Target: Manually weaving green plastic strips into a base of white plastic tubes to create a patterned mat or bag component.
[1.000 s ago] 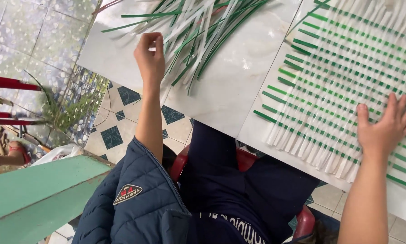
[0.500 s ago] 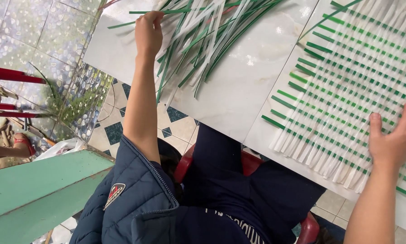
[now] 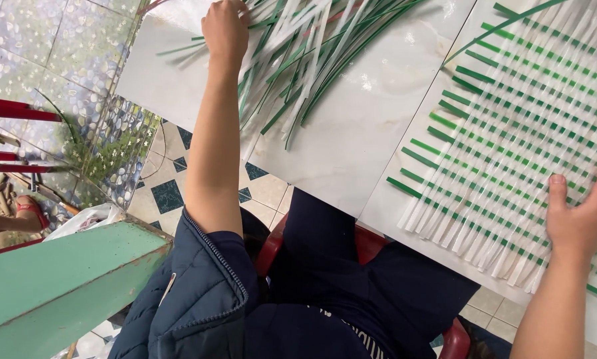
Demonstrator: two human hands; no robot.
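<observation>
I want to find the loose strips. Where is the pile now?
In the head view, the pile of loose green and white strips lies at top centre on the white table, under the left hand, left of the woven mat.

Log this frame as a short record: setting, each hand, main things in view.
setting: white tiled tabletop, person seated on a red chair
left hand: reaching into a loose pile of green and white strips, fingers closed around some
right hand: flat on the woven green and white mat, near its lower edge
mat state: partly woven, strip ends loose at the edges
also seen: green bench, patterned floor tiles
</observation>
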